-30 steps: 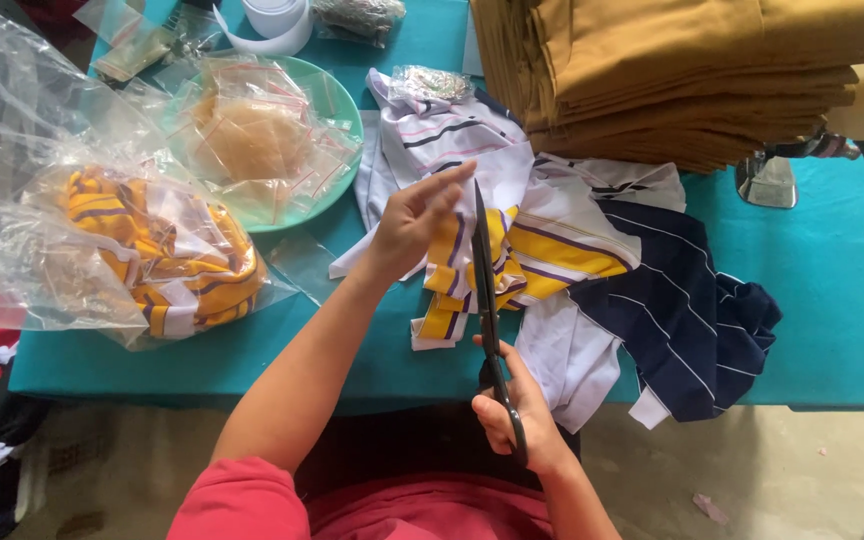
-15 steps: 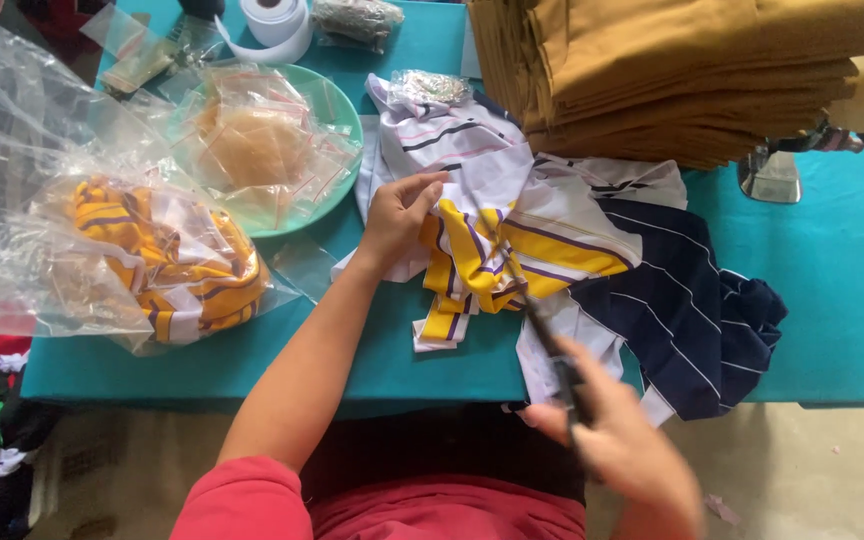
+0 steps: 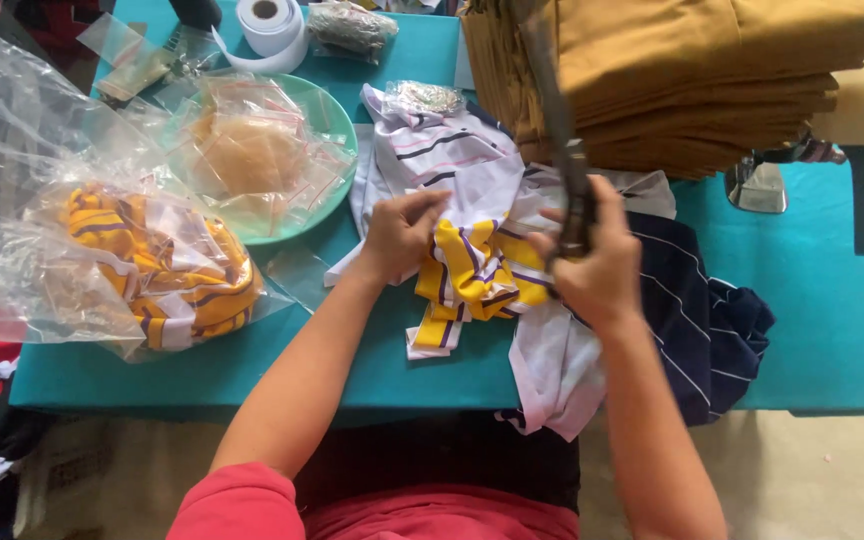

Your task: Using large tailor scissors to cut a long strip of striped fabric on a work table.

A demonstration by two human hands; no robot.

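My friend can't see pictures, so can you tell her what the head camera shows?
A person's left hand pinches yellow striped cloth on a teal table, while the right hand holds scissors pointing up. Nearby lie a bag of striped cloth, a green plate and stacked tan fabric.

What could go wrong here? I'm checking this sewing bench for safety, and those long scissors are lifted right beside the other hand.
1. The right hand grips long scissors, blades raised; the left hand pinches the yellow striped pieces close by, so a finger might get nicked.
2. The blades point toward the stack of tan fabric and could snag it.
3. White and navy fabric hangs over the table edge and may slide off.
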